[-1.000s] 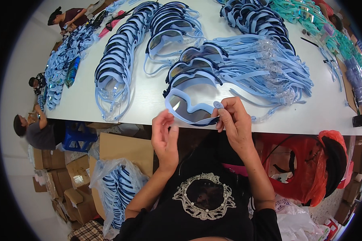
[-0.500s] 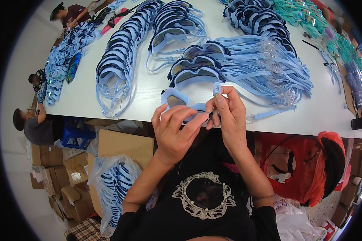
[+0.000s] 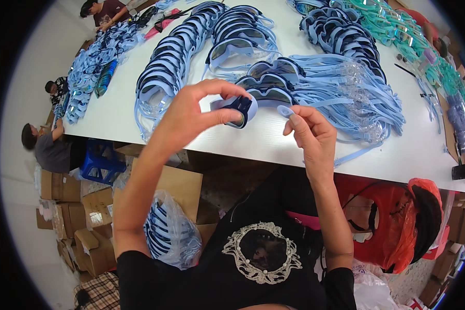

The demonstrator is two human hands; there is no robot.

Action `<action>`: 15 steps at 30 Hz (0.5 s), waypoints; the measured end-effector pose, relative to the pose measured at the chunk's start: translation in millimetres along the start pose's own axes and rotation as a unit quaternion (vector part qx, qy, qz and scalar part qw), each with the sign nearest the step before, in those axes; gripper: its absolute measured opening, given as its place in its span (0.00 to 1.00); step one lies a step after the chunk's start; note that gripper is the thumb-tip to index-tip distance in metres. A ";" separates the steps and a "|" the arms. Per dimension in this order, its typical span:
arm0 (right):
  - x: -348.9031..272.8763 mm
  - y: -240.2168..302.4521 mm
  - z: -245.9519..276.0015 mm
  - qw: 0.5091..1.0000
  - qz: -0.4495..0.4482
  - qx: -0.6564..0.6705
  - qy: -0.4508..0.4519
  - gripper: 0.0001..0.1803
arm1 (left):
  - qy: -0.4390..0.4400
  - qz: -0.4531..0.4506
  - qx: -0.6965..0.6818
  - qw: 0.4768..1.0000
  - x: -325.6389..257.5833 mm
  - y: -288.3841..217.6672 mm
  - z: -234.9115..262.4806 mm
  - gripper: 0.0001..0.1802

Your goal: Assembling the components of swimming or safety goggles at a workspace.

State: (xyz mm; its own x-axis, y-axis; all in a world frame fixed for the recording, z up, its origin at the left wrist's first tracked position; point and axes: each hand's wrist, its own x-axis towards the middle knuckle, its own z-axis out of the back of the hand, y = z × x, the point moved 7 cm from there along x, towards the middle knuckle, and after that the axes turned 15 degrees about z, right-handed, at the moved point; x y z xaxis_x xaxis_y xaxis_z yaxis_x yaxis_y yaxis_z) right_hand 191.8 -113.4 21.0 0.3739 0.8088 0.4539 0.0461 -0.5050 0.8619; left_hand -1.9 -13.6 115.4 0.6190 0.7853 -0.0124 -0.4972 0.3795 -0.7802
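Head view. I hold the goggles above the near part of the worktop, left of the strap pile. My left hand clasps one end, thumb below and fingers above. My right hand, between the goggles and the strap pile, pinches a strap end between thumb and fingers; I cannot tell whether it joins the goggles.

Handling, by judgement: light; pale skirt soft, dark frame stiffer, strap limp and stretchy. The lens is probably slippery and easily scratched. Grip the frame ends; pinch the strap close to its tip.
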 end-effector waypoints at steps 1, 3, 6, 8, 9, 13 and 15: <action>0.0 5.0 -0.8 1.000 0.011 0.008 -0.004 0.09 | 0.042 0.011 0.006 0.999 7.6 -0.7 0.7 0.16; -2.3 8.9 -1.4 0.999 0.015 -0.007 0.036 0.09 | 0.100 0.016 0.011 0.995 18.6 0.8 -3.2 0.15; -6.3 10.9 -2.8 0.996 0.014 -0.048 0.067 0.07 | 0.143 -0.019 0.042 0.989 24.7 -6.5 -23.4 0.15; -7.7 12.9 -3.6 0.991 0.014 -0.110 0.080 0.07 | 0.140 -0.067 0.122 0.980 21.2 -15.3 -38.0 0.17; -7.8 15.7 -3.7 0.984 0.014 -0.155 0.087 0.08 | 0.146 -0.069 0.147 0.976 20.0 -16.9 -44.7 0.17; -8.0 25.9 -2.1 0.957 0.053 -0.274 0.082 0.11 | 0.160 -0.059 0.112 0.979 15.8 -9.7 -56.7 0.17; -8.4 25.1 -2.2 0.953 0.058 -0.283 0.089 0.10 | 0.171 -0.033 0.077 0.982 13.7 -6.9 -59.4 0.17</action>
State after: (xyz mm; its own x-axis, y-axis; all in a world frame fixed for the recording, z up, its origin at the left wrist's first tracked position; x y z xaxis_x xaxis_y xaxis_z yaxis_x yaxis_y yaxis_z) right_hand 187.7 -132.2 39.3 0.1799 0.8210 0.5419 -0.5127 -0.3919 0.7639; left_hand 46.1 -34.5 83.4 0.8077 0.5561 -0.1960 -0.5191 0.5131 -0.6836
